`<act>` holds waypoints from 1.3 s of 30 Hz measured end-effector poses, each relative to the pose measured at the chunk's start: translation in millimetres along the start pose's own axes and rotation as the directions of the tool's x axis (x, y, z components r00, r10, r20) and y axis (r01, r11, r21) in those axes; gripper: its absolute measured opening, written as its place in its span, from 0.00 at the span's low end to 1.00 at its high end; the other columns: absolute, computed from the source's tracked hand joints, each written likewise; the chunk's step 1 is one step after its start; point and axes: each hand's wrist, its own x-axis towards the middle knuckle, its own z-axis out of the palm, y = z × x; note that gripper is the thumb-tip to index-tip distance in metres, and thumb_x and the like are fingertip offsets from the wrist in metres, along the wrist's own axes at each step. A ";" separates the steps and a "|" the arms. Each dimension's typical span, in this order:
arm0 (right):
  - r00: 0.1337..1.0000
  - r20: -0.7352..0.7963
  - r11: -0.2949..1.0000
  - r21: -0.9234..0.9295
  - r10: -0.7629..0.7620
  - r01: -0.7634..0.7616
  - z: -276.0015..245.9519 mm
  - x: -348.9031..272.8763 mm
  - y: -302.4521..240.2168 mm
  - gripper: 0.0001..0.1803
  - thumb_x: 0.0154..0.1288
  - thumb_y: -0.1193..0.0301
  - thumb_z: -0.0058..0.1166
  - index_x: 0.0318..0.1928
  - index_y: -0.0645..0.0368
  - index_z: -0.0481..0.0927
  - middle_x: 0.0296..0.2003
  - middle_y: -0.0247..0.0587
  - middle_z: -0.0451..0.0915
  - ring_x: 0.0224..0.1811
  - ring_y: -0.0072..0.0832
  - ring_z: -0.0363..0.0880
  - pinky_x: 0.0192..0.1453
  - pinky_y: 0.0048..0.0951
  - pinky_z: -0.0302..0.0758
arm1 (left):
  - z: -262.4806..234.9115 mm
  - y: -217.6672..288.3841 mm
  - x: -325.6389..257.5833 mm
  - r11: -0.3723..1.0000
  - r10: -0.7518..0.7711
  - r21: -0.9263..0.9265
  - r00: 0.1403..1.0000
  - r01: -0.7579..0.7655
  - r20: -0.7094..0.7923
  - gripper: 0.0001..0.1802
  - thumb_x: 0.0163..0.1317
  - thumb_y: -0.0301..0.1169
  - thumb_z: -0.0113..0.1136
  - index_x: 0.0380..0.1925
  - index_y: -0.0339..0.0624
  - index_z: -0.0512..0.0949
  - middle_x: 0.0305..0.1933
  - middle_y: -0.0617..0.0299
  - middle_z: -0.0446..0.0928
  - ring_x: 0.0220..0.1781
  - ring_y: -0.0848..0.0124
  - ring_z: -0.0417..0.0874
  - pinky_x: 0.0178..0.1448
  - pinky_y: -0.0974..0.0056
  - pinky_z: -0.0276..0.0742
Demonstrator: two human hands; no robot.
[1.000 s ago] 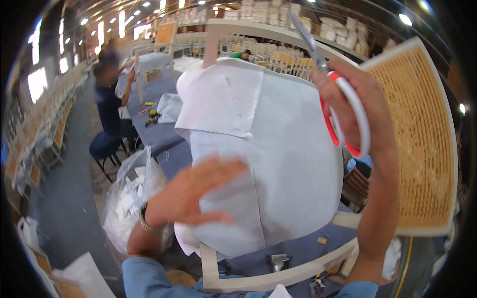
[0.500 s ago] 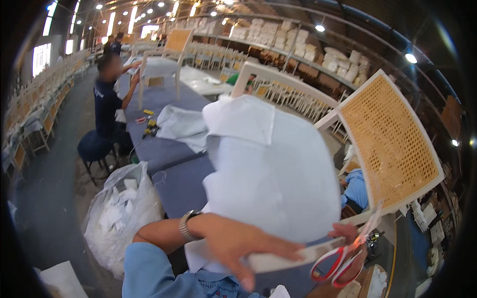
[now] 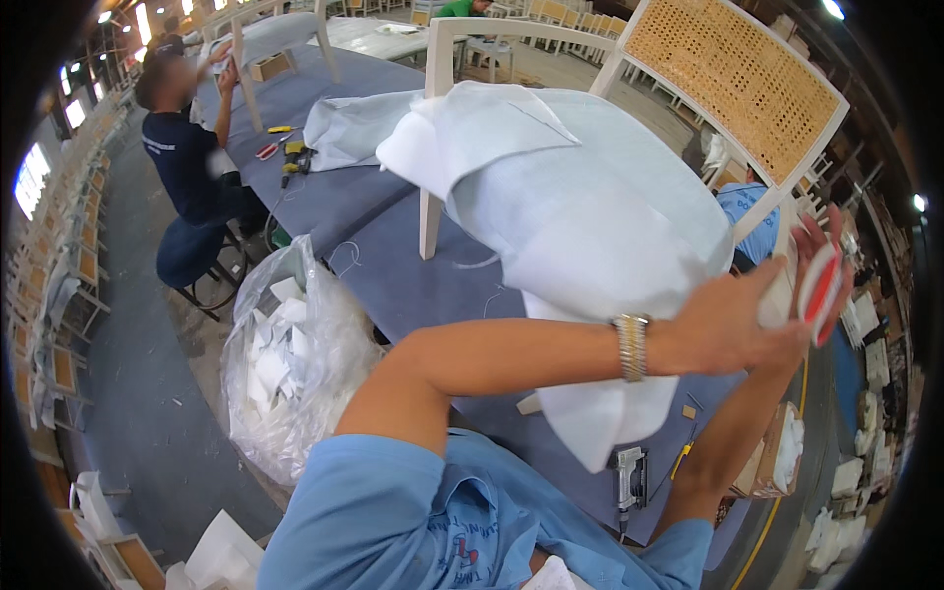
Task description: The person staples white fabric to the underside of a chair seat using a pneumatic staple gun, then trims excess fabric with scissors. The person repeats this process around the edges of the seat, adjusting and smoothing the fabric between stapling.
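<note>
Bag (image 3: 295, 374): clear, full of white scraps, at eight o'clock.
Cloth (image 3: 580, 226): white, draped over the chair (image 3: 737, 84) seat, one flap hanging loose; trimming looks unfinished.
Left hand (image 3: 728, 329): at three o'clock, gripping the cloth edge.
Right hand (image 3: 821, 261): just beside it, closed around red scissors (image 3: 818, 292).

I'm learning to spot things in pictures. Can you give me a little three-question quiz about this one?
1. True or false: the right hand holds scissors with red handles.
2. What is the left hand wearing at the wrist? A) metal watch B) glove C) rubber band
3. What white thing covers the chair on the table?

Key: 1 true; 2 A; 3 a sheet of white fabric.
</note>
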 end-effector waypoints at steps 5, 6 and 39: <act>0.930 -0.160 0.931 0.110 -0.330 0.349 68.3 -93.0 -43.1 0.46 0.71 0.41 0.37 0.80 0.55 0.51 0.69 0.73 0.65 0.68 0.58 0.71 0.79 0.57 0.59 | -11.2 9.1 12.6 0.990 0.078 0.075 0.902 -0.122 0.424 0.64 0.55 0.74 0.59 0.70 0.23 0.60 0.43 0.30 0.81 0.48 0.38 0.85 0.50 0.45 0.80; 0.789 -0.518 0.942 -0.124 -0.329 0.311 95.5 -101.0 -43.4 0.48 0.71 0.38 0.35 0.80 0.57 0.52 0.68 0.73 0.67 0.68 0.57 0.72 0.79 0.57 0.60 | -35.1 11.2 21.5 0.982 0.030 0.143 0.846 -0.125 0.532 0.60 0.56 0.74 0.58 0.67 0.26 0.66 0.44 0.32 0.82 0.48 0.39 0.85 0.50 0.45 0.80; 0.958 0.084 0.946 -0.156 -0.273 0.283 -79.9 8.0 -5.5 0.30 0.79 0.60 0.31 0.59 0.68 0.81 0.57 0.49 0.82 0.55 0.33 0.78 0.59 0.31 0.74 | -69.2 58.9 -91.8 0.992 -0.116 -0.123 0.665 0.037 -0.738 0.24 0.78 0.51 0.48 0.53 0.39 0.73 0.45 0.58 0.77 0.48 0.67 0.79 0.61 0.56 0.76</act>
